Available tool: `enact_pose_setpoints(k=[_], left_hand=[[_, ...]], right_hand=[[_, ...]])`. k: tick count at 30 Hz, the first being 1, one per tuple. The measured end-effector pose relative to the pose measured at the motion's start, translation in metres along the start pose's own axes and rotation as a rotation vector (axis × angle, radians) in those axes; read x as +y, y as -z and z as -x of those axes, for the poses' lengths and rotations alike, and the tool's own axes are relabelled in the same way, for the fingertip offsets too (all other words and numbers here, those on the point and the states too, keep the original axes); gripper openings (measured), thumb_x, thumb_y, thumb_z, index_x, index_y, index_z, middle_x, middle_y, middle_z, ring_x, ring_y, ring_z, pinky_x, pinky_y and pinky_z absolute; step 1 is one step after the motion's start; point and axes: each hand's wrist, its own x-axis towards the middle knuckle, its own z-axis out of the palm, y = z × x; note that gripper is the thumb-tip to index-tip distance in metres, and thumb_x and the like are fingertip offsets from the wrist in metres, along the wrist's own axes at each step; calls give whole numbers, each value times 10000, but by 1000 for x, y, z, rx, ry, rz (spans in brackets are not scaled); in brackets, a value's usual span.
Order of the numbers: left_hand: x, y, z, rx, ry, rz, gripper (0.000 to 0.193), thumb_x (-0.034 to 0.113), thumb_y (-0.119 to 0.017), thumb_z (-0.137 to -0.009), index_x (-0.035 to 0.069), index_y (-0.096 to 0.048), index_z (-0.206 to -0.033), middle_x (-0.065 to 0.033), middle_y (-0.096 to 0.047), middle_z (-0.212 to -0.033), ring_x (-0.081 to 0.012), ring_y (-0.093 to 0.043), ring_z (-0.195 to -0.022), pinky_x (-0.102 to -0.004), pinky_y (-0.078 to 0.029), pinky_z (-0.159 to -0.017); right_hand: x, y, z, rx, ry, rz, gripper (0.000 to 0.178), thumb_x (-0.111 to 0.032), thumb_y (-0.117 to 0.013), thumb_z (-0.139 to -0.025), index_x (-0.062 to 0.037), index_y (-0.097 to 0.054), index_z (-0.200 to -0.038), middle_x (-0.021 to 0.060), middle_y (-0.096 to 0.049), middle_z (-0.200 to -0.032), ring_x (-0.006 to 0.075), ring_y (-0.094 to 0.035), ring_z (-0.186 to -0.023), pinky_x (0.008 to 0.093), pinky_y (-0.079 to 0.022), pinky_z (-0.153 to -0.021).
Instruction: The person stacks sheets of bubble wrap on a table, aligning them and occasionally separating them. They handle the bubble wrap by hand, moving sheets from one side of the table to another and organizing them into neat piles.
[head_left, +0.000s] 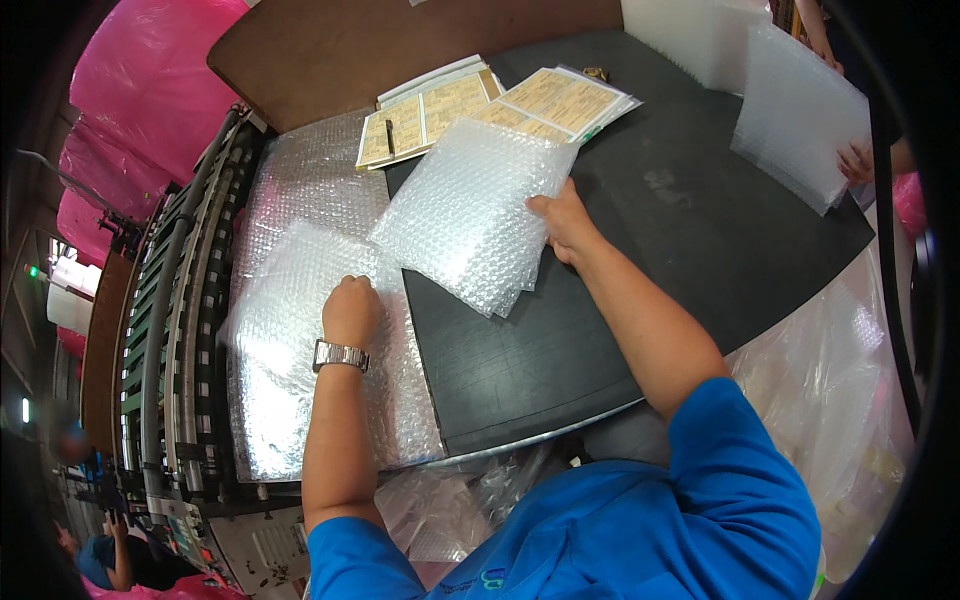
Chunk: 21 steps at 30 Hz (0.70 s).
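My right hand (565, 225) grips the right edge of a few clear bubble wrap sheets (465, 205), its thumb on top. They are tilted above the black tabletop, their upper edge overlapping the papers. To the left, more bubble wrap sheets (285, 350) lie flat and shiny in front of a roller machine. My left hand (352, 310), with a metal watch on its wrist, is closed over the right part of these. Its fingertips are hidden, so whether it pinches a sheet does not show.
Printed yellow forms (560, 100) and a clipboard with a black pen (390, 137) lie at the back of the black tabletop (660, 250). The roller machine (190, 290) borders the left side. At right, another person's hand (857, 162) holds bubble wrap sheets (800, 120). Pink plastic rolls (150, 60) stand far left.
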Motion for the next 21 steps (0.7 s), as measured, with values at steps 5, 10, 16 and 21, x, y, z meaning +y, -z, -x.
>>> enact_pose_setpoints(k=[5, 10, 16, 21], left_hand=[[-32, 1, -7, 236, 252, 501, 208, 168, -435, -860, -15, -533, -841, -173, -573, -808, -309, -555, -695, -378, -470, -635], [-9, 19, 6, 371, 296, 1753, 153, 179, -465, -879, 54, -515, -949, -30, -569, -856, -175, -569, -780, -317, -481, -689], [-17, 68, 17, 823, 348, 1825, 182, 182, -473, -877, 38, -499, -986, -73, -554, -924, -177, -565, -809, -286, -481, -678], [-25, 60, 19, 708, 260, 1918, 103, 166, -477, -875, 84, -497, -933, -53, -554, -918, -164, -571, -807, -312, -492, -666]], right_hand=[[-18, -11, 14, -45, -29, -54, 538, 68, -480, -706, 28, -275, -1202, 193, -459, -1090, 275, -494, -1000, 369, -433, -820], [-15, -28, 27, -187, 53, 97, 652, 68, -478, -657, -7, -255, -1265, 143, -440, -1147, 234, -440, -1071, 328, -346, -925], [-32, -23, 26, -68, 49, 115, 607, 88, -456, -667, 5, -287, -1244, 168, -453, -1116, 246, -488, -1010, 314, -425, -835], [-30, -15, 18, -84, -13, 181, 662, 84, -440, -667, 17, -197, -1279, 187, -435, -1148, 267, -486, -1025, 337, -442, -832]])
